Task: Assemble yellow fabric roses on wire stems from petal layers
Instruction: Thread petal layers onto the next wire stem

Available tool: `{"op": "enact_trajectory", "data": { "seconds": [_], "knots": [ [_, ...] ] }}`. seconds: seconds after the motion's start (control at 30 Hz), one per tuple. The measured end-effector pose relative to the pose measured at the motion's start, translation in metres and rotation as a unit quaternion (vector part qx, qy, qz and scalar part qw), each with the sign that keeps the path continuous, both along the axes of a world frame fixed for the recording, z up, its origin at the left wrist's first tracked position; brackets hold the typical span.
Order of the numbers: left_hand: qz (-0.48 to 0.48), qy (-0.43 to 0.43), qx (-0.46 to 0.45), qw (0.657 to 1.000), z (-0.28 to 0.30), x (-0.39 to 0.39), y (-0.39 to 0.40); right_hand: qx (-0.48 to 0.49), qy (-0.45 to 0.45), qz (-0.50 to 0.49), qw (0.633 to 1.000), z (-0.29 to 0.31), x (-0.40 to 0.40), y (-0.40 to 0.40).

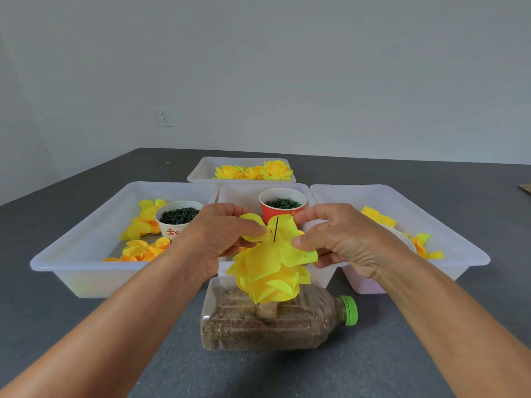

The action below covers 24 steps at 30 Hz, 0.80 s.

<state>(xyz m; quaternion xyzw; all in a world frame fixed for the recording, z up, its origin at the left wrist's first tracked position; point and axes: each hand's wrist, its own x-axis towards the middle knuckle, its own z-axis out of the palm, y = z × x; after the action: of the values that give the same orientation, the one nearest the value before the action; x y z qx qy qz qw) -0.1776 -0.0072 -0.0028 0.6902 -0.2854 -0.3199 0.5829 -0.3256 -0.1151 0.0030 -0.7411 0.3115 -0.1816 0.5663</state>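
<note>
Your left hand [221, 239] pinches one edge of the top yellow fabric petal layer [280, 242]; your right hand [342, 242] pinches the opposite edge. The layer sits on a thin dark wire stem [276, 228], above stacked yellow petals [273, 282]. The stem stands upright over a clear plastic bottle filled with brown grains [275, 323], lying on its side on the grey table [373, 369].

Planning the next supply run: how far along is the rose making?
Done: finished roses lie in the far tray. In hand: left hand and right hand pinch a petal layer on the wire stem. Left: loose petals in the side trays.
</note>
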Motion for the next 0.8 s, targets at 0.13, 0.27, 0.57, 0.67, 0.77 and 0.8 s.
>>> {"op": "enact_trajectory", "data": {
  "seconds": [0.13, 0.27, 0.57, 0.67, 0.77, 0.8],
  "knots": [
    [0.001, -0.005, 0.002, 1.0, -0.001, 0.0, 0.0, -0.024, 0.025, -0.009, 0.999, -0.004, 0.001, 0.0],
    [-0.001, -0.009, 0.006, 1.0, -0.002, -0.001, 0.002, -0.046, 0.038, -0.015, 0.998, -0.005, 0.003, 0.0],
    [0.001, -0.006, 0.013, 1.0, -0.004, 0.0, 0.001, -0.159, 0.064, -0.007, 0.985, -0.011, 0.004, 0.005],
    [-0.001, -0.012, 0.016, 1.0, -0.006, 0.0, 0.001, -0.166, 0.065, -0.007, 0.984, -0.012, 0.005, 0.006],
    [0.001, -0.015, 0.017, 1.0, -0.008, 0.002, 0.001, -0.17, 0.061, -0.005, 0.983, -0.013, 0.005, 0.005],
    [0.001, -0.015, 0.018, 1.0, -0.008, 0.002, 0.001, -0.174, 0.063, -0.004, 0.983, -0.014, 0.005, 0.005]
  ]
}}
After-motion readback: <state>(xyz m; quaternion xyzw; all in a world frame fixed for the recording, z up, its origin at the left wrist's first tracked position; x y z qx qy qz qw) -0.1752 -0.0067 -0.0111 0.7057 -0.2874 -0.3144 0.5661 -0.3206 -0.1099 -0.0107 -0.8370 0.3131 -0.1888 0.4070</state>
